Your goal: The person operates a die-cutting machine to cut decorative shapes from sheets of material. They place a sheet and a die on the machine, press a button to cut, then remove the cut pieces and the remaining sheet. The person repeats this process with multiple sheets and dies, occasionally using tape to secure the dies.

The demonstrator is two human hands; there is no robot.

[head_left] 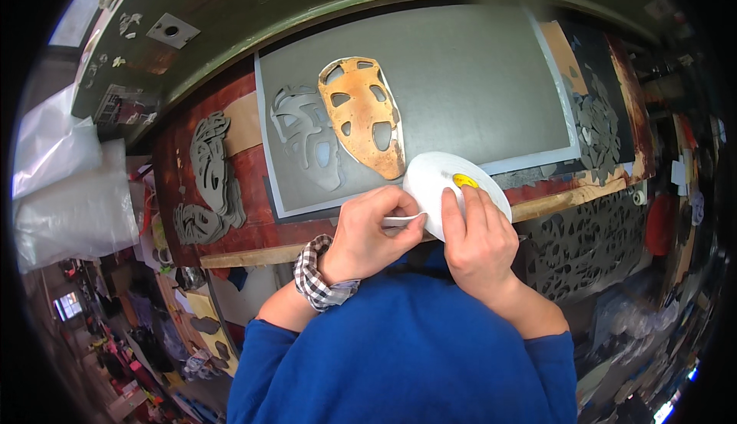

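Observation:
My left hand (367,234) pinches the loose end of a narrow white strip between thumb and fingers. That strip runs from a wide, flat roll of white tape (427,184) with a yellow label at its core. My right hand (485,246) lies over the roll's face and grips it, fingertips by the core. Just beyond the roll, a shoe-sole-shaped cutting die (355,123), tan and rust-stained with several cut-out windows, rests on a large grey sheet (476,86). Left of the die, thin grey cut-out pieces (299,128) lie on the sheet.
Stacked grey cut-outs (211,171) sit on the red table at left. Grey scraps (595,132) are heaped at the right. A green machine beam (307,2) spans the far side. A wooden strip (568,198) edges the table's front; perforated grey sheet waste (587,244) hangs below.

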